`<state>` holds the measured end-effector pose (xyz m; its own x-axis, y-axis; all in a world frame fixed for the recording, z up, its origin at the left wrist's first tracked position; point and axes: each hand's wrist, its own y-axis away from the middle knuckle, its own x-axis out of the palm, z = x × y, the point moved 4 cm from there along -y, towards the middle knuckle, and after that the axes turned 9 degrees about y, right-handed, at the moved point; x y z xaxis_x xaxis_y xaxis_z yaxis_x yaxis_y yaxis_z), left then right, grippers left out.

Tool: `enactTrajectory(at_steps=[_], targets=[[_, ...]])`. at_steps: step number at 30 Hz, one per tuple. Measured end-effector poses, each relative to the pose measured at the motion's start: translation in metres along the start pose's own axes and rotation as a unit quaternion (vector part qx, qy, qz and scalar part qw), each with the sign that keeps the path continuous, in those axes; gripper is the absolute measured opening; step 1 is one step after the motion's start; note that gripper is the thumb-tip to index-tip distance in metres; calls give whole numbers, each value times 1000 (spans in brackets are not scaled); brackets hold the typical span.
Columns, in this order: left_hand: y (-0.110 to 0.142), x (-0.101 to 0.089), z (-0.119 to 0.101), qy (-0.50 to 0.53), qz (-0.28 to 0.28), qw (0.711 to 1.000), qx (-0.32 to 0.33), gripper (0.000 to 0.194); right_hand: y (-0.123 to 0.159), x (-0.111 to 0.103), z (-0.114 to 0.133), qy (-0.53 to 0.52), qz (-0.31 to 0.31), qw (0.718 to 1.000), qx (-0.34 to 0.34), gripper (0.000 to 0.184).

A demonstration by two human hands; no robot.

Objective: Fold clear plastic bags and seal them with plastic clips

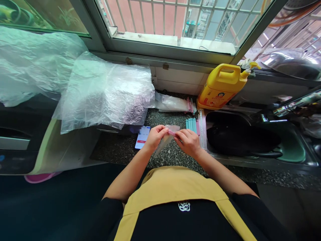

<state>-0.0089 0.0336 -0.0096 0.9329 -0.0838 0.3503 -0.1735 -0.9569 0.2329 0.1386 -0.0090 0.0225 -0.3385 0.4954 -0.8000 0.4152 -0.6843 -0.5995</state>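
Observation:
My left hand (157,134) is closed in a pinch at the left end of a small pink bag clip (172,133). The fingers of my right hand (187,140) close on the clip's other end. From the clip hangs a clear plastic bag (163,144), narrowing downward over the speckled counter; its contents cannot be made out. Several teal clips (191,125) lie side by side just beyond my right hand, with pink ones (197,127) at their right. A lit phone (142,137) lies left of my left hand.
Behind my hands lies a clear bag with clips (173,103). A yellow jug (219,87) stands by the sink rim (202,129); a black pan (240,142) sits in the sink. Plastic sheeting (107,90) covers things at left, below the barred window (165,20).

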Motion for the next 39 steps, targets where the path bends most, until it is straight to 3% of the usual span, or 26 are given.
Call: enactTrajectory(at_steps=[10,21,39], targets=[[1,2,7,5,33,999,-26,35,8,1,-5,-78,-61,994,42,14],[4,4,8,45,50,998,-18,38,8,0,-7,-98,-54,993,40,15],[4,-1,11,11,31,999,17,36,5,-4,-6,-87,-47,995,23,18]])
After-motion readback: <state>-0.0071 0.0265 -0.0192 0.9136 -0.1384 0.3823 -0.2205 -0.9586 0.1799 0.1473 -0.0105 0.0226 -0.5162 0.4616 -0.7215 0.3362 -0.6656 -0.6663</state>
